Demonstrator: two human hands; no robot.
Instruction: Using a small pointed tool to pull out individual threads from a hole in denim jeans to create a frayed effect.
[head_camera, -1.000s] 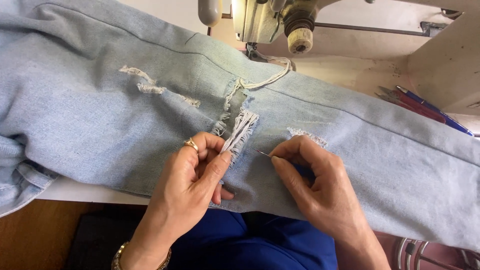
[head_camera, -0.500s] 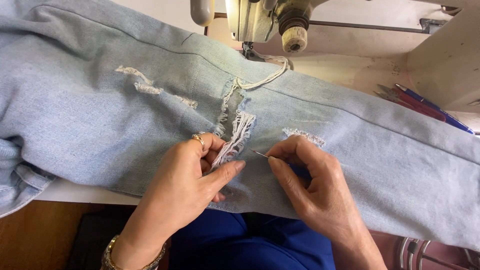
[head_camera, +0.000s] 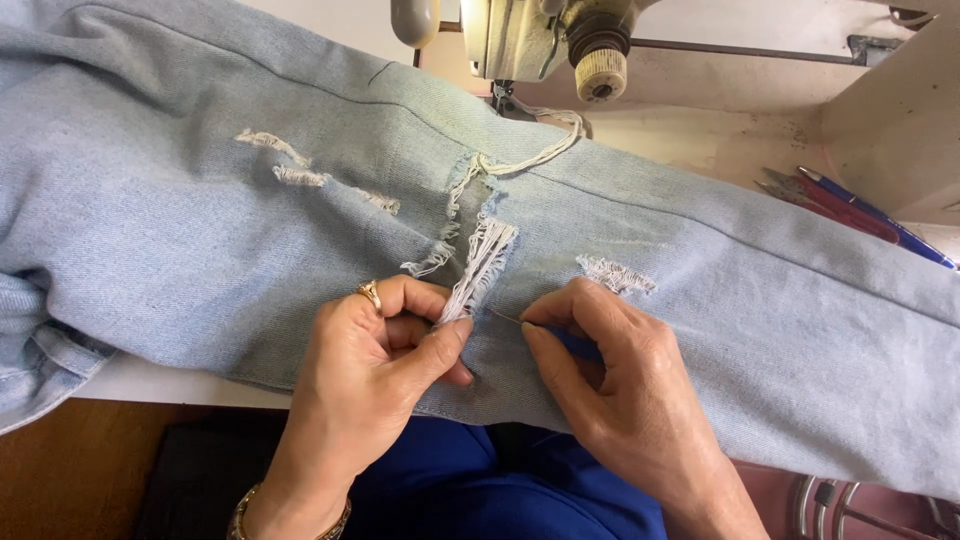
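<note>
Light blue distressed jeans (head_camera: 250, 250) lie spread across the table, with several frayed white patches. My left hand (head_camera: 385, 360), a ring on one finger, pinches the lower end of a strip of white frayed threads (head_camera: 482, 265) between thumb and fingers. My right hand (head_camera: 610, 375) is just to the right on the denim, fingers closed on a thin needle (head_camera: 505, 317) whose tip points left toward the frayed strip. A loose white cord (head_camera: 535, 155) lies on the fabric above the tear.
A sewing machine (head_camera: 545, 40) stands at the back, just beyond the jeans. Red and blue pens (head_camera: 860, 210) lie on the table at the right. The pale table edge (head_camera: 150, 385) shows at the lower left, and blue cloth (head_camera: 480, 495) on my lap.
My left hand has shifted slightly along the frayed strip, thumb now pressed against it. The right hand and needle stay near the same spot beside the tear.
</note>
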